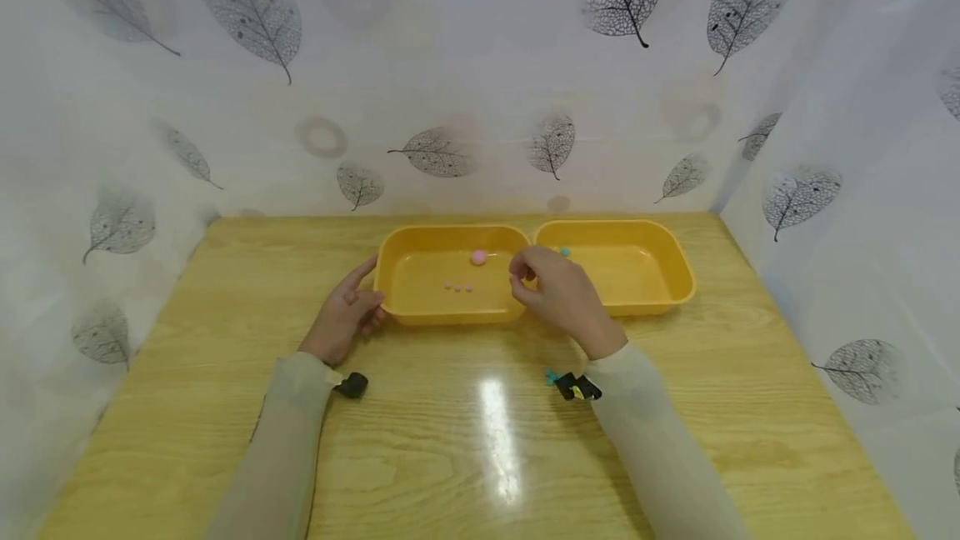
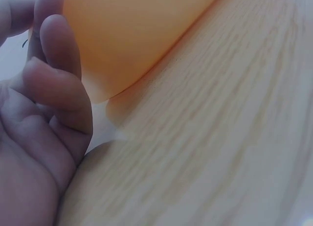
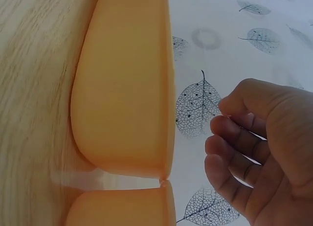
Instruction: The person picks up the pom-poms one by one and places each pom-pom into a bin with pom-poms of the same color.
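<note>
My left hand (image 1: pixel 341 319) is at the left end of a yellow plastic tray (image 1: pixel 450 319). Its index finger lies along the end wall and the thumb touches the near corner; the other fingers are loosely bent. Inside this tray are a round pink piece (image 1: pixel 478 257) and several tiny pink bits (image 1: pixel 457 288). Above the tray's right rim hovers my right hand (image 1: pixel 558 290), thumb and index tips brought together. Whether a tiny piece sits between them cannot be seen. A second yellow tray (image 1: pixel 660 308) stands on the right, with a small turquoise piece (image 1: pixel 565 252) in it, partly behind the hand.
Both trays stand end to end on a wooden table (image 1: pixel 420 440), close to its back edge. A white curtain (image 1: pixel 480 82) with a leaf print hangs behind and at the sides. Near my right wrist, something small and turquoise (image 1: pixel 552 377) shows beside a black strap piece (image 1: pixel 577 387).
</note>
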